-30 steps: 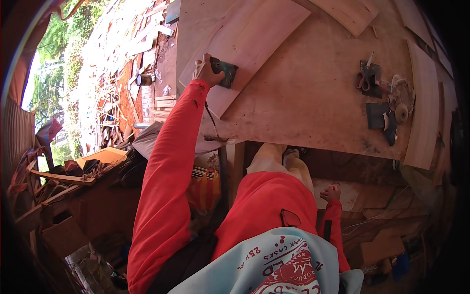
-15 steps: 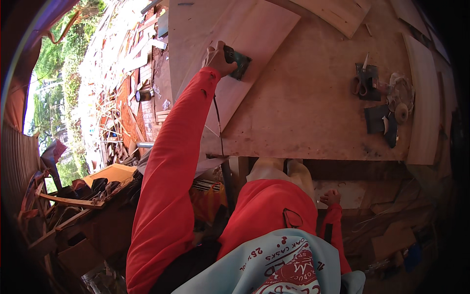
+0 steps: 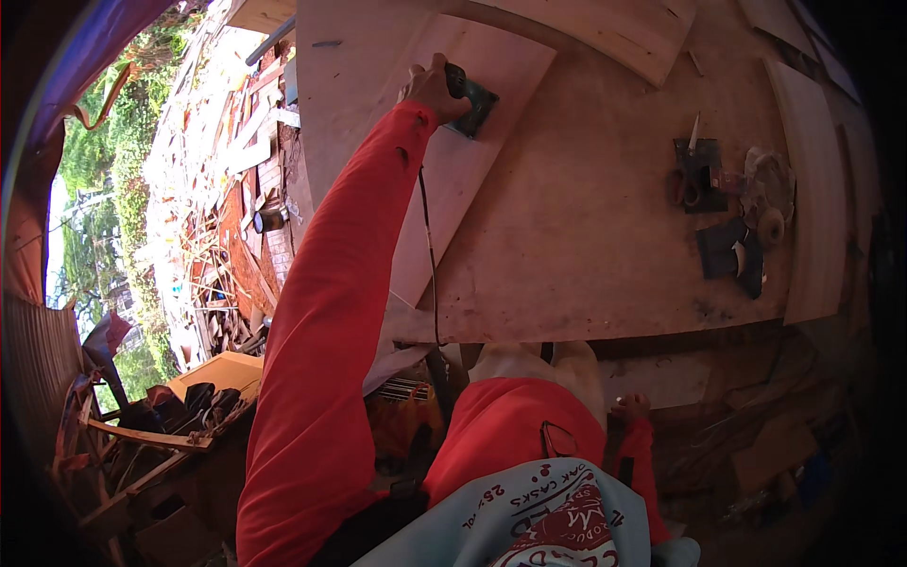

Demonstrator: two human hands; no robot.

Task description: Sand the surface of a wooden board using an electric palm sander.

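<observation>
- The counter [image 3: 605, 208], broad and brown, fills most of the upper view. Its near edge sits lower in view than a second ago, so we judge that the head has tilted too.
- On its left half lies the pale board [image 3: 458, 180], set at a slant, one corner pointing toward the body. We see another long board [image 3: 817, 189] along the right side.
- Our left arm, in a red sleeve [image 3: 326, 283], reaches across to the pale board.
- The main change: the dark power tool [image 3: 482, 102], which looks like a sander, has slid along the pale board, away from the near corner and toward the far end. We take this as one pass along the surface, with the near part now uncovered.
- Our left hand [image 3: 430, 90] has its fingers wrapped around the tool; the grip looks the same throughout.
- Our right hand [image 3: 631, 407] hangs below the counter, beside the body. It is small and dim, so we cannot tell whether its fingers are closed or hold anything.
- Dark sheets [image 3: 727, 248], a small roll [image 3: 772, 227] and scissors [image 3: 694, 142] lie at the right, well apart from the tool.
- A thin black cord [image 3: 429, 227] trails below the left hand, over the counter's near edge.
</observation>
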